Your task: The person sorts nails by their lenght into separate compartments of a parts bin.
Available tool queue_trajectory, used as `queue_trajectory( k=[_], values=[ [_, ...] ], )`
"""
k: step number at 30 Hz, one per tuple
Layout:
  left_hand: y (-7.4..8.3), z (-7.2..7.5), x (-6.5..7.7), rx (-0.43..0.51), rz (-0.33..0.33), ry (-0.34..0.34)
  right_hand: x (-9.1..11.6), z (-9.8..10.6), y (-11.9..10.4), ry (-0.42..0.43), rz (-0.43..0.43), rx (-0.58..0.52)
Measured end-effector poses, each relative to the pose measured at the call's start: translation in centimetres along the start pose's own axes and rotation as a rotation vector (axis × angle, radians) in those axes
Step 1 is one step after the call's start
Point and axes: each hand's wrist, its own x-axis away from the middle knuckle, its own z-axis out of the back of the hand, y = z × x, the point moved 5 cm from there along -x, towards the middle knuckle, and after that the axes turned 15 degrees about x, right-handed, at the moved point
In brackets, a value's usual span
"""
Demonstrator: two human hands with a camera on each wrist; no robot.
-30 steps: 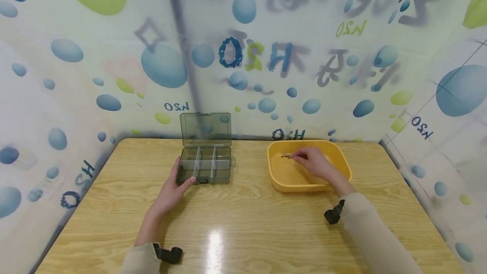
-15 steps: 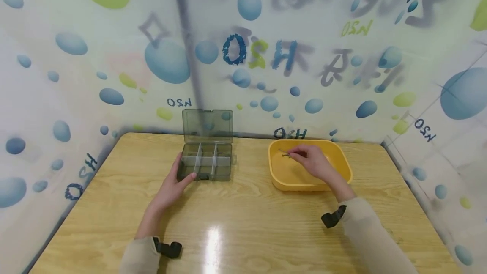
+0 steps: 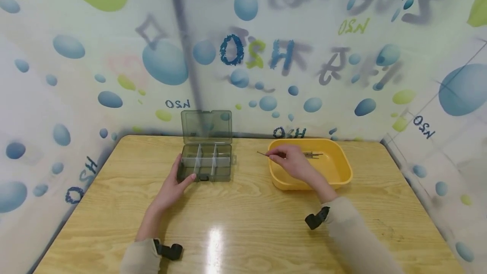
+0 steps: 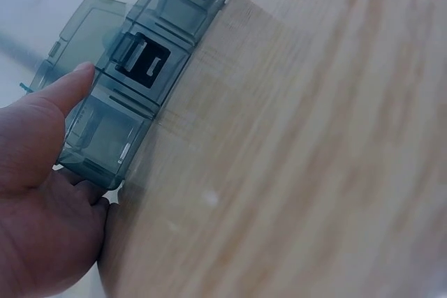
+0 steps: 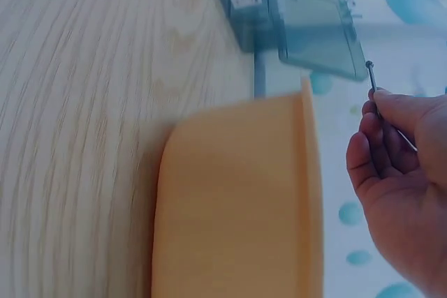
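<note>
My right hand [image 3: 294, 162] pinches a long thin metal screw [image 3: 261, 153] between thumb and fingertips, over the left rim of the yellow tray [image 3: 312, 186]. In the right wrist view the round head of the screw [image 5: 370, 66] points up, clear of the fingers. Several more thin screws [image 3: 313, 155] lie in the tray, partly hidden by the hand. My left hand [image 3: 172, 186] holds the left front corner of a smoky grey compartment box [image 3: 211, 177], thumb on its front wall and fingers along its left side. The box's clear lid [image 3: 206, 127] stands raised at the back.
Box and tray rest apart on the wooden table [image 3: 243, 223], near its back edge. Behind and at both sides rise printed wall sheets [image 3: 266, 88] with blue and green spots. Pale dividers [image 3: 205, 162] split the box into several compartments.
My right hand has lifted up and left from inside the tray to its left rim, carrying the screw. The other screws now show more. My left hand stays on the box.
</note>
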Motion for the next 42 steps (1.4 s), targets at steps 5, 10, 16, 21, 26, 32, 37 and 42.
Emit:
queue_trajectory(
  k=[5,10,16,21,26,32,37,42],
  values=[
    [0.0,0.0,0.0,-0.004,0.0,0.001,-0.8,-1.2,-2.1,-0.009,0.036,-0.004],
    [-0.1,0.0,0.0,-0.009,-0.001,0.001,-1.3,-2.4,-3.7,-0.015,0.072,-0.024],
    [-0.2,0.0,0.0,-0.003,0.006,0.001,-1.8,-3.8,-5.0,-0.031,0.089,-0.021],
    [-0.3,0.0,-0.1,-0.006,0.007,0.007,-2.4,-4.7,-5.8,-0.04,0.077,-0.003],
    [-0.3,0.0,-0.2,-0.015,0.01,0.014,-3.0,-6.0,-6.4,-0.056,0.063,0.01],
    [-0.3,-0.1,-0.3,-0.014,0.003,0.014,-3.3,-6.9,-7.1,-0.046,0.057,0.089],
    [-0.4,0.0,-0.2,-0.022,0.019,0.023,-3.4,-7.5,-7.6,-0.05,0.083,0.15],
    [-0.4,-0.1,-0.2,-0.021,0.017,0.019,-3.8,-8.2,-7.7,-0.047,0.068,0.185]
  ],
)
